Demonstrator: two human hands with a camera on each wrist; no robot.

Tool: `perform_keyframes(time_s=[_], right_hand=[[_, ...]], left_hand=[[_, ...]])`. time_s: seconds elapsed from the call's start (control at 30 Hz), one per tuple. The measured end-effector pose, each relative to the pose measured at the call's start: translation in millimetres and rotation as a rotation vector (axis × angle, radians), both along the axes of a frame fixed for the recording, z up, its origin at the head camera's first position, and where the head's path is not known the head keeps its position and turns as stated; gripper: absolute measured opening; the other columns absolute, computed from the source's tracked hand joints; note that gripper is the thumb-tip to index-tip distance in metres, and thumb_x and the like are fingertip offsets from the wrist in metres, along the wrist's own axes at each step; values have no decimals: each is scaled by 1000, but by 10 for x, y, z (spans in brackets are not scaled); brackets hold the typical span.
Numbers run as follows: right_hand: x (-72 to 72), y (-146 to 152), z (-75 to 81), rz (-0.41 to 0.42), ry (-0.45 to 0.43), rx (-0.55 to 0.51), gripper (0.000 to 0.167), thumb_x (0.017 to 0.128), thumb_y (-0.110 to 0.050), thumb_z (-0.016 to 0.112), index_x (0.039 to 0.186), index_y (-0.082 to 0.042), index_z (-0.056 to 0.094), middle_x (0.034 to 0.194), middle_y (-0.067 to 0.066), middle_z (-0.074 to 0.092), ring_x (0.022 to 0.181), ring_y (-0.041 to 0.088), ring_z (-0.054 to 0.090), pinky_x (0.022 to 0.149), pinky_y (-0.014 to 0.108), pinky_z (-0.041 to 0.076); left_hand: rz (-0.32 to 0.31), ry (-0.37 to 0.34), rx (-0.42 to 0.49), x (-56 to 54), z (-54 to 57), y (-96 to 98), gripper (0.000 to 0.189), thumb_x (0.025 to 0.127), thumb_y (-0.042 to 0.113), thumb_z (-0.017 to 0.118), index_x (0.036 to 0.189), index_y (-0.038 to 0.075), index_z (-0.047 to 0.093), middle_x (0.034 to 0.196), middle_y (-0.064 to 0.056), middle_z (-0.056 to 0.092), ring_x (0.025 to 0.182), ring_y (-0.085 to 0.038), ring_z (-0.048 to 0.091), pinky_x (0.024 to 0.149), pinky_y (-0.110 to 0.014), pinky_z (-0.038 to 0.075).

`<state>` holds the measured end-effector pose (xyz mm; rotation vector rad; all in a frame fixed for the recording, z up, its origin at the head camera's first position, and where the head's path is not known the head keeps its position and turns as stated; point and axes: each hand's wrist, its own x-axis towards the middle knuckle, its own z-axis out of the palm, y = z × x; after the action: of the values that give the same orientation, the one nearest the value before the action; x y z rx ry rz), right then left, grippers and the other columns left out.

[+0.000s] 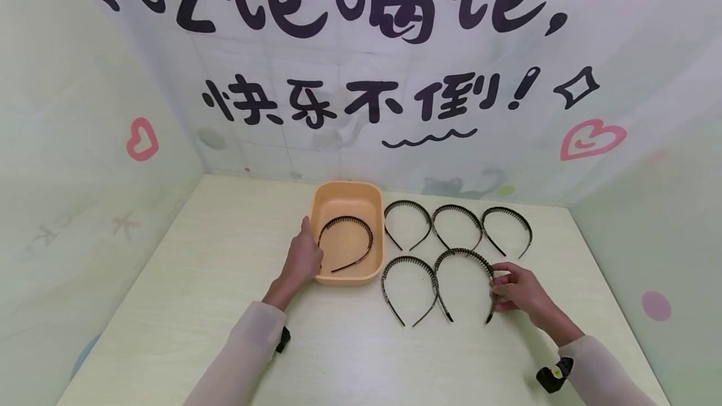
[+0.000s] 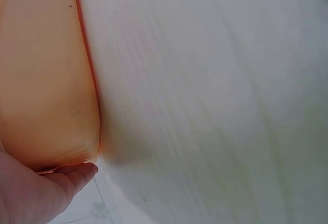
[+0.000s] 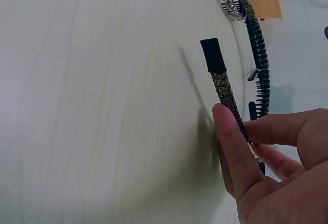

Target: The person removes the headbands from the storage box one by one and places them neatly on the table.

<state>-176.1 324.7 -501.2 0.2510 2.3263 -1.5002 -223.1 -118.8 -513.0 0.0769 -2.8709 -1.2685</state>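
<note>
My right hand [image 1: 516, 290] pinches one arm of a black toothed headband [image 1: 464, 252] between thumb and fingers. In the right wrist view, its glittery arm with a plain black tip [image 3: 212, 55] stands up off the table, a shadow beneath. With my left hand [image 1: 304, 255] I hold the left side of an orange plastic box [image 1: 375, 271]; the left wrist view shows fingers [image 2: 77, 175] against its wall. Inside the box lies another black headband [image 1: 348, 218]. Left of the held headband, a similar headband [image 1: 408, 259] lies on the table.
Behind these, a row of black headbands [image 1: 457, 208] lies right of the box. The pale wood-grain table [image 1: 361, 356] is bounded by printed cloth walls [image 1: 338, 155] at the back and both sides.
</note>
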Motion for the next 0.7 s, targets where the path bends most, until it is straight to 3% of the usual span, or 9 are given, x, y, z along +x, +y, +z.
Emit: perform_keyframes(time_s=[0.5, 0.7], right_hand=[[73, 127, 8, -2, -8, 16, 47, 95, 7, 51, 140, 9, 39, 94, 10, 62, 80, 16, 67, 63, 38, 59], [87, 139, 5, 7, -14, 20, 47, 95, 7, 50, 141, 10, 38, 96, 11, 62, 82, 16, 67, 64, 38, 59]], left_hand=[[-7, -2, 7, -3, 13, -11, 68, 91, -7, 37, 153, -12, 9, 115, -36, 62, 75, -28, 65, 60, -33, 51], [-14, -8, 4, 1, 10, -17, 68, 91, -6, 36, 153, -13, 7, 120, -38, 59, 81, -30, 66, 63, -34, 52]])
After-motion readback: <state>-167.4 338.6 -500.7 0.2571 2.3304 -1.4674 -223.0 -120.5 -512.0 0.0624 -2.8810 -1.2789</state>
